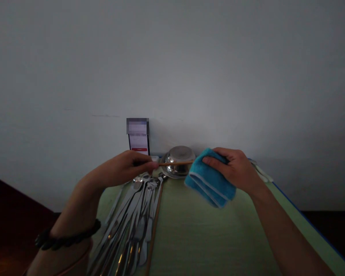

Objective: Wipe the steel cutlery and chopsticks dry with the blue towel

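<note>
My left hand pinches one end of a thin wooden chopstick, held level above the table. In my right hand is a folded blue cloth with pale edging. The chopstick's other end runs into the cloth, where its tip is hidden. Below and beside my left hand lies a pile of metal spoons and other cutlery. Along the pile's right side rests another long wooden stick, which looks like a chopstick.
An upturned shiny metal bowl sits at the back of the green table, behind the chopstick. A phone leans upright against the grey wall. Pale items lie near the right back edge, partly hidden by my right hand.
</note>
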Demonstrator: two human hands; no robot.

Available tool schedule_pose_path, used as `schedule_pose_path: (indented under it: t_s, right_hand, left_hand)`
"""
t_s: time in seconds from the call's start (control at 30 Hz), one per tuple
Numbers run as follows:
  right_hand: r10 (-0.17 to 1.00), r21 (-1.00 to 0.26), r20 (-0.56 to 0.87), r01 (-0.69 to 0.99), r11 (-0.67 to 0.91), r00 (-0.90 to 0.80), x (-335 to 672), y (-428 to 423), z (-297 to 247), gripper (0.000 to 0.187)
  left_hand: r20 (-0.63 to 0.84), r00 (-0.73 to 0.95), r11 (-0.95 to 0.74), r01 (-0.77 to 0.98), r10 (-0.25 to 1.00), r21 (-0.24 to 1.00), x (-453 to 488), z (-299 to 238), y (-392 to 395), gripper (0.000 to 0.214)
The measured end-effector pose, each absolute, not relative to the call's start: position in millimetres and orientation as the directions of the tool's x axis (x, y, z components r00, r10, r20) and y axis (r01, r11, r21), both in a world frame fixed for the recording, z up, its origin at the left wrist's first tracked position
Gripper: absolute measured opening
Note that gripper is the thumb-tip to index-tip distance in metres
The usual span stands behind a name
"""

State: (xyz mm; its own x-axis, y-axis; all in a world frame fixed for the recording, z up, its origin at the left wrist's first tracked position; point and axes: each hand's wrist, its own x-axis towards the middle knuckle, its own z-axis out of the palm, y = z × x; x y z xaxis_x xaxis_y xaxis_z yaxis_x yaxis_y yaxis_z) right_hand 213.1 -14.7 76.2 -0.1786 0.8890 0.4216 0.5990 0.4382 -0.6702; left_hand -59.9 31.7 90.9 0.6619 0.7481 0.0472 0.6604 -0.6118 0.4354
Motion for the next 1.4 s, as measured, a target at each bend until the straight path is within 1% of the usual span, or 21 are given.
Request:
schedule_pose_path:
  t_s: [0.07,0.17,0.23,0.3,0.4,0.53,0.63,0.77,0.87,0.93,1.0,1.1,1.2,1.3,1.4]
  right_hand:
    - [0.898,-0.761,0.439,0.526,0.378,-0.011,213.1,-13.2,74.7,0.03]
    - [0.835,-0.839,0.486,0.406,0.363,0.258,207.5,-7.8,68.0,0.033]
    - [0.793,-0.87,0.483,0.311,0.384,0.371,202.4,-3.4,62.1,0.034]
    - [0.787,-0.893,0.45,0.226,0.39,0.421,197.9,0.2,56.7,0.036]
    - [0.827,-0.928,0.358,0.066,0.367,0.433,192.0,3.6,51.2,0.04]
    - [0.87,-0.934,0.229,-0.152,0.322,0.437,185.7,5.7,47.8,0.048]
    - [0.866,-0.916,0.14,-0.269,0.297,0.48,187.4,6.4,49.7,0.047]
    - [0.838,-0.885,0.049,-0.365,0.289,0.543,197.1,7.4,58.5,0.041]
    - [0.834,-0.841,0.033,-0.435,0.32,0.55,200.8,9.3,63.5,0.035]
    - [0.865,-0.79,0.041,-0.514,0.335,0.501,199.2,10.6,64.3,0.031]
    - [0.901,-0.753,0.048,-0.577,0.316,0.431,195.7,11.4,63.4,0.029]
    - [0.924,-0.741,0.036,-0.611,0.28,0.38,191.0,11.6,60.2,0.03]
    - [0.909,-0.761,0.055,-0.572,0.305,0.412,190.8,11.0,56.7,0.029]
    - [0.902,-0.793,0.076,-0.523,0.314,0.426,193.5,10.1,54.8,0.026]
    - [0.903,-0.794,0.077,-0.522,0.313,0.424,195.6,9.4,53.8,0.025]
  left_hand:
    - [0.061,0.653,-0.604,0.655,0.755,0.455,-58.7,90.2,32.6,0.039]
    - [0.097,0.657,-0.613,0.627,0.748,0.481,-46.2,89.6,31.1,0.038]
    - [0.105,0.665,-0.613,0.6,0.739,0.514,-33.7,89.0,27.6,0.039]
    - [0.091,0.684,-0.608,0.571,0.724,0.551,-20.7,88.0,22.1,0.04]
    - [0.04,0.709,-0.575,0.536,0.704,0.618,-3.0,85.0,11.8,0.039]
    - [-0.116,0.717,-0.478,0.567,0.687,0.67,13.7,78.3,1.7,0.039]
    - [-0.208,0.713,-0.431,0.602,0.67,0.672,16.6,73.0,0.3,0.037]
    - [-0.33,0.751,-0.399,0.606,0.572,0.688,8.5,69.3,4.0,0.038]
    - [-0.321,0.772,-0.385,0.575,0.549,0.722,3.9,68.7,7.4,0.038]
    - [-0.288,0.773,-0.352,0.542,0.565,0.763,4.1,68.3,9.2,0.038]
    - [-0.266,0.768,-0.305,0.51,0.582,0.804,5.8,67.3,10.5,0.036]
    - [-0.255,0.76,-0.27,0.491,0.598,0.829,8.0,65.3,11.6,0.035]
    - [-0.275,0.753,-0.247,0.5,0.598,0.83,8.4,65.0,11.6,0.035]
    - [-0.273,0.753,-0.265,0.508,0.599,0.82,8.3,66.2,11.1,0.035]
    - [-0.267,0.761,-0.287,0.508,0.592,0.812,8.7,67.9,10.0,0.034]
